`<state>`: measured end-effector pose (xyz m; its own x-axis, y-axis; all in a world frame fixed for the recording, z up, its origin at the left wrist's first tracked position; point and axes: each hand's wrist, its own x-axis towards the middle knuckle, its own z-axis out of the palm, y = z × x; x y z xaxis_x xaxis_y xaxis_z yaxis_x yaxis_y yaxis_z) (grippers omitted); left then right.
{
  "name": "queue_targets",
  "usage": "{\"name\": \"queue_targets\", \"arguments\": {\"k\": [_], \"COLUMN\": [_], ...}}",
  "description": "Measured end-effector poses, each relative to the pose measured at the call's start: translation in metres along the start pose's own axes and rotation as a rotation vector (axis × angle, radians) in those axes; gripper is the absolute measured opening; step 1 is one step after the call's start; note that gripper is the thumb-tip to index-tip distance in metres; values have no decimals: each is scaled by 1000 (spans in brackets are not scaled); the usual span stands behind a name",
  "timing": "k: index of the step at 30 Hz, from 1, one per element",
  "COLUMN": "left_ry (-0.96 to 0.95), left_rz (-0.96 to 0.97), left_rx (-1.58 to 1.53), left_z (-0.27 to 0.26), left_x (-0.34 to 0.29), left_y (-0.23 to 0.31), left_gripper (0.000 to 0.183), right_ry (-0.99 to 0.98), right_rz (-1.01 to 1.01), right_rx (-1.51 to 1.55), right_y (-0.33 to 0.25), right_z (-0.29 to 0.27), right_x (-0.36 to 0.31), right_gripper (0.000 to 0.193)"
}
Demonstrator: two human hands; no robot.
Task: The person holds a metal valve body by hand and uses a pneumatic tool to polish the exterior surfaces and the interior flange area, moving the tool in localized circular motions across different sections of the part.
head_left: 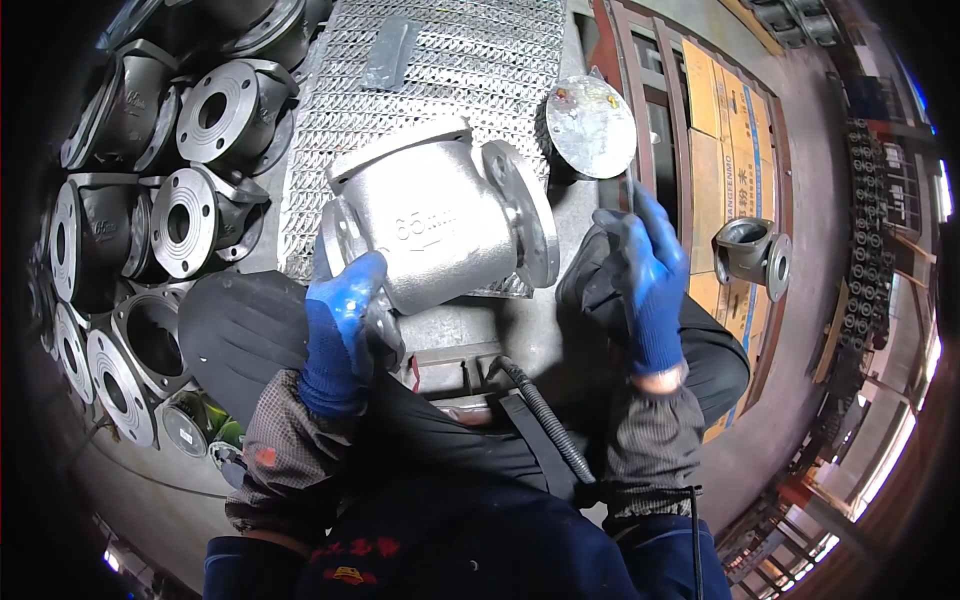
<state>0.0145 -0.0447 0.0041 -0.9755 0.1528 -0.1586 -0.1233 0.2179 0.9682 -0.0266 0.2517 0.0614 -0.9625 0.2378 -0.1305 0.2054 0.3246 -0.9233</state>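
One valve body (pixel 445 235), lower-left end in left grip (pixel 342 310); right grip (pixel 652 270) apart

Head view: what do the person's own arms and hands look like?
The left hand and right hand wear blue knit gloves with a brighter, shinier coating toward the fingers. Grey, finely patterned sleeves cover the forearms, the left one bearing a small red mark. Navy clothing shows above them. A thin black cord runs by the right sleeve.
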Motion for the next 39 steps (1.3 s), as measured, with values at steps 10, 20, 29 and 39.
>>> {"name": "queue_targets", "arguments": {"k": [10, 20, 29, 39], "left_ry": [75, 105, 97, 123], "left_rz": [141, 132, 45, 265], "left_rx": [201, 134, 163, 161], "left_z": [-1, 1, 3, 2], "left_x": [14, 10, 13, 5], "left_y": [16, -8, 19, 6], "left_gripper": [29, 70, 57, 30], "right_ry": [124, 160, 44, -208], "right_rz": [-20, -114, -115, 44], "right_rx": [-265, -625, -999, -1169], "right_y": [115, 112, 85, 77], "right_z": [33, 39, 47, 70], "right_x": [60, 69, 78, 80], "right_gripper": [31, 31, 28, 42]}}
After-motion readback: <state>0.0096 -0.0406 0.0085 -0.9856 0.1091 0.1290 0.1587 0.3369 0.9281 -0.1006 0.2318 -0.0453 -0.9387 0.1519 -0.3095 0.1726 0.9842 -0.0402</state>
